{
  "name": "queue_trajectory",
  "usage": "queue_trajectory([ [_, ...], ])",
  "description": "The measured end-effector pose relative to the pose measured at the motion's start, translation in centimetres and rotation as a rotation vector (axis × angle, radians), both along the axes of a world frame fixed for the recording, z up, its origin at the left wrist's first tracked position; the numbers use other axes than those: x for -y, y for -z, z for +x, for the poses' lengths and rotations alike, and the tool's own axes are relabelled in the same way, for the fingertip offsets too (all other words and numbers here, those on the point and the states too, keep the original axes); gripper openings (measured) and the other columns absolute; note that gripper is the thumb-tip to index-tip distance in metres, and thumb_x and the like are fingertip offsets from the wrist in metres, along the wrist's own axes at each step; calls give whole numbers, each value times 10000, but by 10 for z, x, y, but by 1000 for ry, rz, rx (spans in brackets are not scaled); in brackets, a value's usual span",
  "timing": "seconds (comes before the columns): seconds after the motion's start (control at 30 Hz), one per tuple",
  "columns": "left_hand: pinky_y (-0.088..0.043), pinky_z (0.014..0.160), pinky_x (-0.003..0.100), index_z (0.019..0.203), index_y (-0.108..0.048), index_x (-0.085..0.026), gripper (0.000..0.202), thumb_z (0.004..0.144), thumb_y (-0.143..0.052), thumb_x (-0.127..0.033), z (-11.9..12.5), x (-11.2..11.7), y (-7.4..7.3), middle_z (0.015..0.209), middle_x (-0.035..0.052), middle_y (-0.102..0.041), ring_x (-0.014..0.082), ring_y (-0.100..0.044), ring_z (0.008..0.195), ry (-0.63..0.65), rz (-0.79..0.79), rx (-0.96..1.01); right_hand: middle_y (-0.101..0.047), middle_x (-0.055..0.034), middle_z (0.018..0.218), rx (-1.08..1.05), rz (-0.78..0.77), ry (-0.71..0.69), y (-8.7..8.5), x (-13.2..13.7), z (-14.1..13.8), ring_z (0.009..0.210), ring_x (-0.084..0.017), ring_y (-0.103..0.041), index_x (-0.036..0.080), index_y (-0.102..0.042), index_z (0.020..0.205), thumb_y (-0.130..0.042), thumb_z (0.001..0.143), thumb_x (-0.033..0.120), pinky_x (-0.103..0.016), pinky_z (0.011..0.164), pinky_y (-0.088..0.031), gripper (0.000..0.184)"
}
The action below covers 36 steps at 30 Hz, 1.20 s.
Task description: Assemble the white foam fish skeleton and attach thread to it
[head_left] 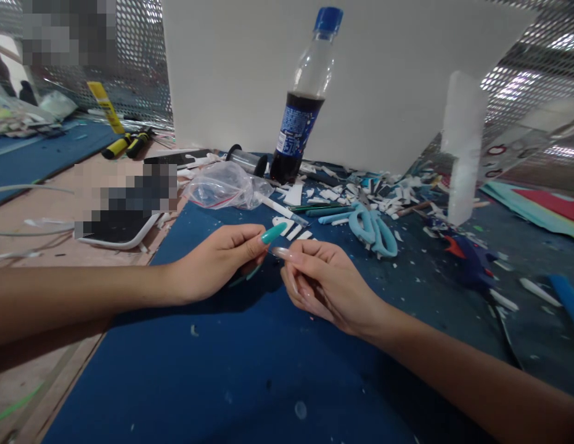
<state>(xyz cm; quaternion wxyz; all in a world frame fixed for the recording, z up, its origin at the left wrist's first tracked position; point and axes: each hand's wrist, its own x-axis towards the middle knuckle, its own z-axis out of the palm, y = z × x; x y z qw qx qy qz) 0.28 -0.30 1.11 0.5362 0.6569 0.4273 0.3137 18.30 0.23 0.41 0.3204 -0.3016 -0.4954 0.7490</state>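
Note:
My left hand (222, 259) hovers over the blue cutting mat (213, 370) with its fingers curled. A long teal artificial nail (274, 233) sticks out at its fingertip. My right hand (321, 280) sits just to the right, fingers curled inward, its fingertip with a long pale nail (282, 253) touching the left hand's fingertips. Whether either hand pinches anything small is hidden. Several white nail-shaped pieces (293, 229) lie on the mat just beyond the fingertips.
Light-blue scissors (373, 229) lie right of the hands among white scraps (360, 191). A cola bottle (303, 105) stands before a white board (388, 74). A clear plastic bag (224, 185), a phone (115, 229), yellow-black tools (127, 145) and a dark blue glue gun (471, 262) are around.

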Motion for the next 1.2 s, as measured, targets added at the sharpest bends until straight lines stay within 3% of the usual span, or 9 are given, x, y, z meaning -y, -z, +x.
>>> queue_trajectory([
  [0.23,-301,446,151,639,-405,-167,332,916,-413,-350,-1,1,-3,566,-67,-389,43,-350,476,16,86,-52,-440,65,339,57,43,33,2,1,0,306,-56,-337,172,-517,552,-538,870,306,-190,347,-254,346],
  [0.5,-340,478,164,607,-490,-153,319,884,-474,-310,-1,3,-4,529,-52,-483,50,-428,482,-61,224,-113,-435,82,382,106,98,56,0,4,-2,273,-39,-344,168,-528,666,-490,904,351,-153,292,-238,302],
  [0.6,-344,487,165,597,-519,-154,318,882,-481,-289,-5,5,-5,524,-46,-515,51,-454,486,-127,368,-162,-424,91,375,113,101,63,0,5,-3,259,-35,-326,170,-516,673,-493,901,384,-157,283,-230,313],
  [0.77,-297,451,190,616,-476,-177,316,907,-437,-295,-11,2,-2,515,-54,-425,59,-355,446,-308,590,-202,-403,104,369,97,125,16,4,4,-2,265,-18,-273,167,-530,694,-531,887,371,-174,330,-217,281],
  [1.0,-338,493,221,618,-440,-199,366,927,-373,-382,-13,-1,1,521,-32,-425,96,-395,490,-350,577,-164,-404,70,363,60,62,52,-1,5,-1,282,-50,-290,171,-548,672,-400,916,474,-192,335,-217,416],
  [1.2,-314,481,191,575,-439,-176,339,896,-439,-285,-10,0,-4,504,-59,-417,60,-359,451,-278,608,-210,-511,-3,419,-8,7,3,-6,2,-1,321,-106,-412,174,-568,658,-243,837,691,-227,325,-318,636],
])
